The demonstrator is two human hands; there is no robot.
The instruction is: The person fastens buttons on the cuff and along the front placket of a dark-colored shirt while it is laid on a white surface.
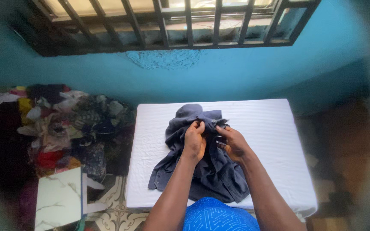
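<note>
Centre of the frame: dark navy shirt [202,167] lies crumpled on a white padded table [275,128], bunched near the top, lower part spreading toward the bottom edge. Left hand [194,140] is closed, fingers pinching a fold of cloth near the collar end. Right hand [233,144] sits just beside it, fingers curled onto the same bunched part, gripping fabric near what looks like a button strip. Both forearms come up from the bottom centre; a patch of bright blue patterned clothing [217,216] shows between them.

Handling, as a judgement: soft, light, limp cloth, no stiffness, will drape and slump wherever it is not supported. Not fragile, not slippery, but folds shift easily. Best hold looks like the collar or shoulder seams, or the buttoned edge, where layers are thicker; pinching loose mid-panel cloth would only drag up a wad.

Left of the frame: heap of mixed coloured clothes [61,124] on the floor, well apart from the shirt. Lower left: white marbled board [58,199]. Upper frame: teal wall [236,72] with a barred window [172,21].
</note>
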